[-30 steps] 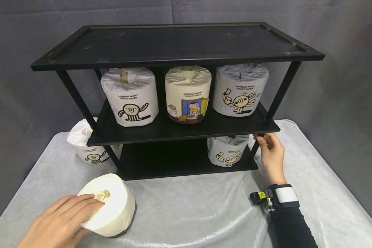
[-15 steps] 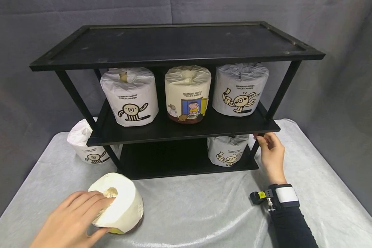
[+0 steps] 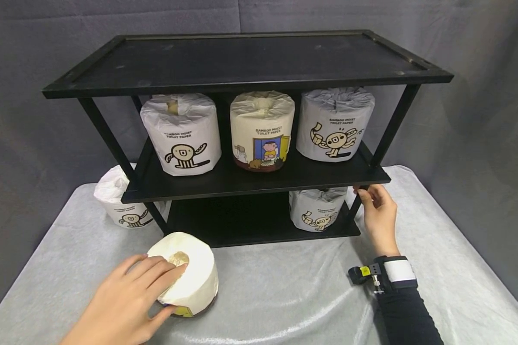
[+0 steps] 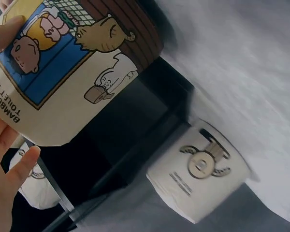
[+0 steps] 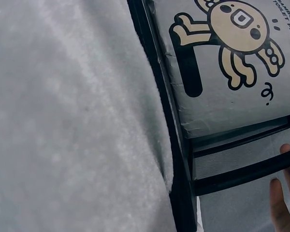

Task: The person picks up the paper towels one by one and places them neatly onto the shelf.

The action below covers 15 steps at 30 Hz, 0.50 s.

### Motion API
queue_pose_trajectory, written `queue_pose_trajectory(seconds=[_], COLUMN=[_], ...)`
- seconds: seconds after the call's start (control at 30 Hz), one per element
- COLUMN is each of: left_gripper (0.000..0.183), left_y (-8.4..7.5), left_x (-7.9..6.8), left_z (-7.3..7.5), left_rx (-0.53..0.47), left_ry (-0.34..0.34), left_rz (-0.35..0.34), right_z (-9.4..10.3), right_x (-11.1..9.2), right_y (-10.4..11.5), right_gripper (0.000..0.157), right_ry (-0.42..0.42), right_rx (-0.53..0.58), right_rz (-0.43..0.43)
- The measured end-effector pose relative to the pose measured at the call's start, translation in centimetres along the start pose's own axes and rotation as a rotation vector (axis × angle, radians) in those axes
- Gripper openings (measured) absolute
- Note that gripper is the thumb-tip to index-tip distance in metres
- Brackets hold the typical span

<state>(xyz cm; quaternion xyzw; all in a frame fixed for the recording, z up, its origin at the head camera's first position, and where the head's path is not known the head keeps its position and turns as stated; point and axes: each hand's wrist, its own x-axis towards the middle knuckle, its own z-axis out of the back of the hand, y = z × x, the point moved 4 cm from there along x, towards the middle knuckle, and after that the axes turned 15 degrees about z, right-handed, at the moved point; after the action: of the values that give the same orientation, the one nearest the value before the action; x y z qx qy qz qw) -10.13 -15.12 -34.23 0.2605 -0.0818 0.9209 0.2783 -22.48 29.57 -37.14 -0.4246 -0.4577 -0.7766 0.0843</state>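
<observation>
My left hand [image 3: 129,297] grips a cream toilet roll [image 3: 198,273] with fingers over the top by the core hole and thumb against the side. The roll is tilted in front of the black shelf's [image 3: 259,189] lower left corner. In the left wrist view, the wrapper of this toilet roll [image 4: 63,106] shows a seated cartoon figure and a cat. At the far side, my right hand [image 3: 377,215] holds the shelf's right front post [image 3: 356,203] just under the middle board. Fingertips [image 5: 276,195] also show at that post in the right wrist view.
Three wrapped rolls stand on the middle board: a white roll [image 3: 185,136], a cream roll [image 3: 261,134] and a grey-white roll [image 3: 334,127]. Another grey-white roll [image 3: 315,211] is at the lower board's right end. A white roll [image 3: 121,201] stands on the cloth left of the shelf.
My left hand has carried the cream toilet roll rightward and slightly up toward the shelf, turning it so a coloured part of its wrapper shows. My right hand stays on the post.
</observation>
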Motion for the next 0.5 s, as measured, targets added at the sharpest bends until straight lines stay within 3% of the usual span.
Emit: queue_pose_trajectory(seconds=[0.23,0.5], left_gripper=[0.065,0.065], left_y=[-1.2,-2.0], left_x=[1.7,3.6], left_z=[-0.5,-1.0], left_rx=[0.03,0.02], left_ry=[0.008,0.003], left_rz=[0.021,0.039], right_z=[-0.1,-0.1], right_x=[-0.2,-0.2], right_y=[-2.6,-2.6], right_gripper=[0.019,0.021], right_ry=[-0.01,-0.004], right_rx=[0.005,-0.009], right_rz=[-0.017,-0.046])
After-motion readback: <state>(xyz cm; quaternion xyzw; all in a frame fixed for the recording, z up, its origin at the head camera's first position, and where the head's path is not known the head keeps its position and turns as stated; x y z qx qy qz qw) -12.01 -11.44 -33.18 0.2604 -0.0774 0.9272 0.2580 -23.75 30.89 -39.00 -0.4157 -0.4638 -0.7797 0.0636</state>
